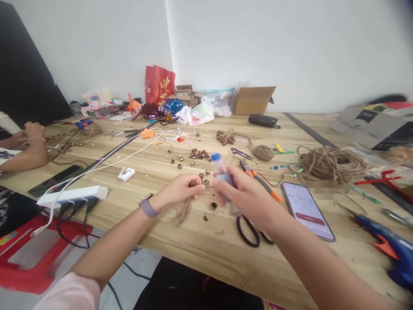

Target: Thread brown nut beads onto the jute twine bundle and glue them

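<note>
The right hand (pixel 237 183) is wrapped around a clear bottle (pixel 220 168) with a blue cap (pixel 215 156); motion blur smears both, and the fingers cover most of the bottle's middle. Taking the bottle as the clock's centre, the left hand (pixel 183 188) lies just off at nine o'clock, thumb and fingertips pinching a small brown piece (pixel 194 183), mostly hidden and too blurred to identify. Blurred strands (pixel 183 211) hang below that hand, probably twine. Whether they join the piece, I cannot tell.

Brown shells (pixel 199 154) are clustered on the surface (pixel 200 241) at eleven o'clock, with a darker-mouthed shell (pixel 213 206) near the bottle at seven. A bunch of brown balls (pixel 226 137) sits at twelve. At five, black scissor handles (pixel 248 231) show, the rest hidden under the right hand and forearm. Orange-handled pliers (pixel 269 188) lie at three, partly behind the hand. A small twine ball (pixel 263 153) is at two; a larger twine coil (pixel 332 162) lies farther out, close to three. Between three and four is a lit phone (pixel 308 211), its text hard to read. The right edge cuts off a blue glue gun (pixel 387 249) at four. Toward nine, well apart, another person's hands (pixel 34 130) are blurred, the body cut off.
</note>
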